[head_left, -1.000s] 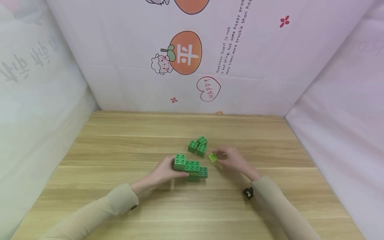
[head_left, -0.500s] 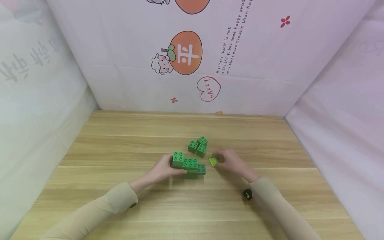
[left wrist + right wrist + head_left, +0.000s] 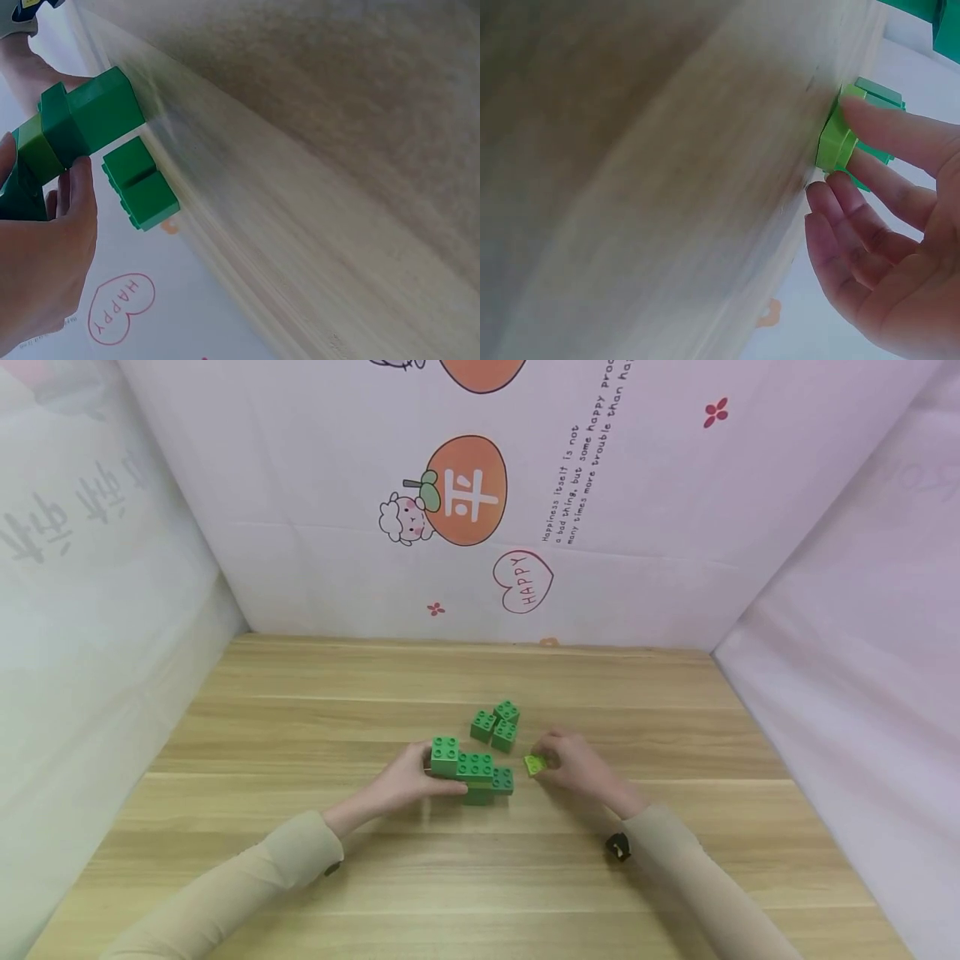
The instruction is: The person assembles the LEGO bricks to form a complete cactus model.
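Observation:
My left hand (image 3: pixel 408 777) grips a stepped build of green toy building bricks (image 3: pixel 475 766) by its left end, thumb along the near side. A yellow-green layer shows within the build in the left wrist view, between darker green bricks (image 3: pixel 105 109). My right hand (image 3: pixel 577 768) pinches a small, flat lime-green brick (image 3: pixel 534 765) between thumb and index finger, just right of the build. In the right wrist view the lime brick (image 3: pixel 836 139) sits low at the wooden surface, and the other fingers curl loosely beside it.
Behind the build, several loose green square bricks (image 3: pixel 495 727) stand close together on the wooden table (image 3: pixel 360 685). A small black object (image 3: pixel 618 846) shows at the right sleeve. White printed sheets (image 3: pixel 637 593) rise at the back and on both sides.
My left hand and the build have shifted slightly up and left in the head view. My right fingers have closed in on the lime brick, which has moved slightly toward me.

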Motion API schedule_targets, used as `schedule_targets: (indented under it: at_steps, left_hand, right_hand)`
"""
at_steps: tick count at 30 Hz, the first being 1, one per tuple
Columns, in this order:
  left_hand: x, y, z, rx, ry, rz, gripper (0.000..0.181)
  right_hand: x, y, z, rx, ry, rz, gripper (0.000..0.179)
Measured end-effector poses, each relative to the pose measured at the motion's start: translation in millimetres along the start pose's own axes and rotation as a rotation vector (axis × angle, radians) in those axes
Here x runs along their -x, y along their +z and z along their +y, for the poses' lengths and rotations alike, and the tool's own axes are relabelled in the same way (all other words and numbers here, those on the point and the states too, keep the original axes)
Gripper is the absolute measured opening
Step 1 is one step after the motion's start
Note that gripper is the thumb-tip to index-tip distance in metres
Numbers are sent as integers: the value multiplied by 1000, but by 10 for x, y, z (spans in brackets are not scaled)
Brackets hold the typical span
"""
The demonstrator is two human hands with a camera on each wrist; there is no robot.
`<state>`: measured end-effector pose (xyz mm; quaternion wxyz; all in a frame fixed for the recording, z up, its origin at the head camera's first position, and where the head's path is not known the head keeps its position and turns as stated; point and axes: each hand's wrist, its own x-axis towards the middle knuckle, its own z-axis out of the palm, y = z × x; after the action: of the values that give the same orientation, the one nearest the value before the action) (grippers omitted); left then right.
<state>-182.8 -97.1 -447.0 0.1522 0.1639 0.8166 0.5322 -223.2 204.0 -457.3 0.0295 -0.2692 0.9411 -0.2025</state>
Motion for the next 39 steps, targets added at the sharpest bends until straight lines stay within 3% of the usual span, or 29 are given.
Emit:
schedule_targets:
  at_steps: [12,23,33,39]
  left_hand:
    - [-13,7,-36,24,-13,-8,47]
    - [-11,6,-24,25,-34,3,46]
    - [-6,9,-22,32,-43,-5,45]
    - [-4,1,-25,50,-33,-22,46]
  right_hand:
    - [96,-111,-170,-91,34,25,28]
    - [157,-231,-409,-85,-174,115,26]
    - [202,-266,-584,-51,-229,107,28]
    - [209,-236,-613,-55,-223,78,29]
